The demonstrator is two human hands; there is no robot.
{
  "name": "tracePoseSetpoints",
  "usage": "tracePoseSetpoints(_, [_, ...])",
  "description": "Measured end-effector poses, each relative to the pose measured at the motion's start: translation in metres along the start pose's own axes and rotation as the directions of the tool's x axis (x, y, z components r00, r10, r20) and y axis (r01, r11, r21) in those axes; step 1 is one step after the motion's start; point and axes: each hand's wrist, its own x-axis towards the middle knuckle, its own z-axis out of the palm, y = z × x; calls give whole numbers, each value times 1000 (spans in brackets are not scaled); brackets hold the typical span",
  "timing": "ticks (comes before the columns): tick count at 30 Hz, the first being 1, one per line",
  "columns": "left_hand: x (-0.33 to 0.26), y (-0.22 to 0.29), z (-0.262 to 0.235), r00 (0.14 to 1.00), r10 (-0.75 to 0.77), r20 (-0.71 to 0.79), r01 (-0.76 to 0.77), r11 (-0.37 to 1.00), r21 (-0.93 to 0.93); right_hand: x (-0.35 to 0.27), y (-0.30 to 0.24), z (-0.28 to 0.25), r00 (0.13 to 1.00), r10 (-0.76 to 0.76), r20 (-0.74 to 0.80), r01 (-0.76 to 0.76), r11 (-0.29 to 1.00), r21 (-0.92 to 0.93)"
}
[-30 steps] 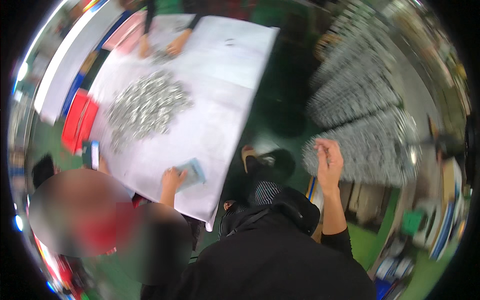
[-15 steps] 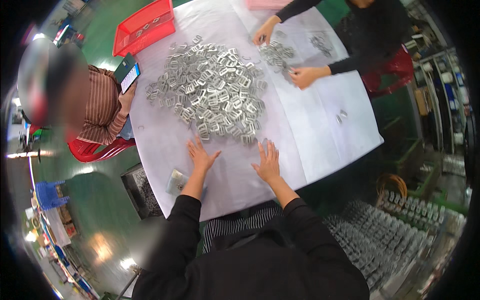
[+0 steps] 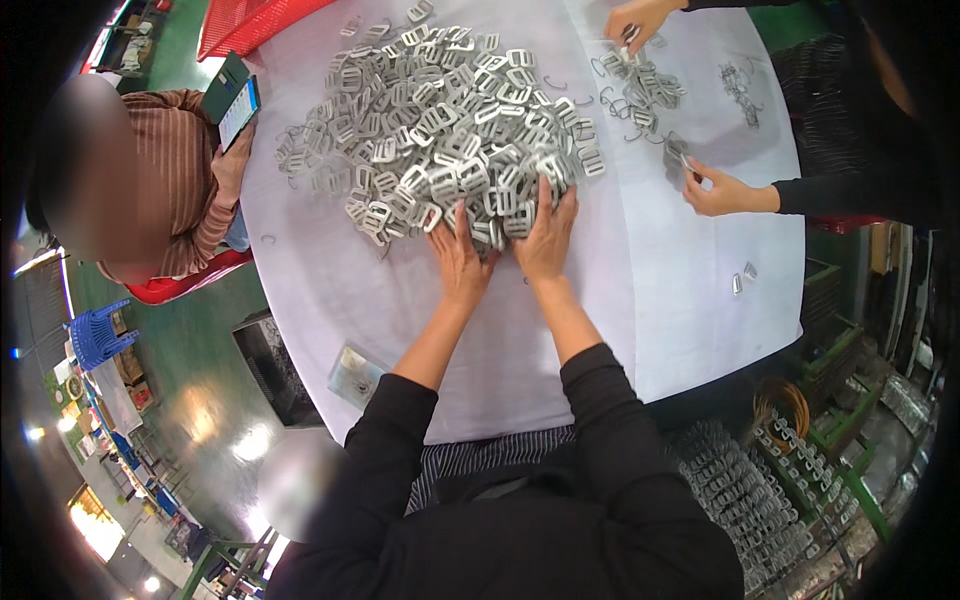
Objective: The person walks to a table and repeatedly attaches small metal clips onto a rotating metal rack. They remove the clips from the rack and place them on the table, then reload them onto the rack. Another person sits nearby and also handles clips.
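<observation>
A big heap of metal buckles [image 3: 450,130] lies on the white cloth [image 3: 540,370] in the upper middle of the frame. The buckles are silver and shiny, with flat bars and slots, and they lie every which way on top of each other. The heap is thick in the middle, and some loose ones lie at its edges. The left hand [image 3: 462,262] and the right hand [image 3: 545,238] are at the bottom edge of the heap, near each other, with fingertips on the buckles. Both hands are loose, with the fingers stretched out and not curled round anything. Half a second ago the two hands were wide apart on the cloth, just short of the heap. Now they are closer together and touch it. The heap also sits higher in the frame now, and the red basket [image 3: 250,22] at the upper left is cut off more by the top edge. At the upper right, a co-worker's lower hand [image 3: 720,192] pinches a buckle, beside a smaller heap [image 3: 650,88]. The clear packet [image 3: 355,375] stays on the cloth at the lower left, near the person's left sleeve [image 3: 390,420]. At the left, a seated person holds a phone [image 3: 237,115].
</observation>
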Motion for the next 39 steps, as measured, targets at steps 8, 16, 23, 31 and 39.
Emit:
tracePoseSetpoints(8, [110,-19,15,985,80,-153,-77,997,29,96,6,35,992,-107,-59,111,991,68])
tracePoseSetpoints(16, [164,-11,-7,991,-27,129,6,987,161,166,4,7,943,23,333,13,995,-104])
tracePoseSetpoints(23, [110,7,-46,986,57,159,-74,992,107,133,56,-48,930,342,133,-271,884,-380])
tracePoseSetpoints(31, [-44,32,-26,716,428,551,-507,862,-9,16,83,-94,832,-300,466,381,921,-88])
tracePoseSetpoints(39, [-91,-24,-50,810,315,494,-388,920,50,-99,51,-109,531,-542,652,307,840,448])
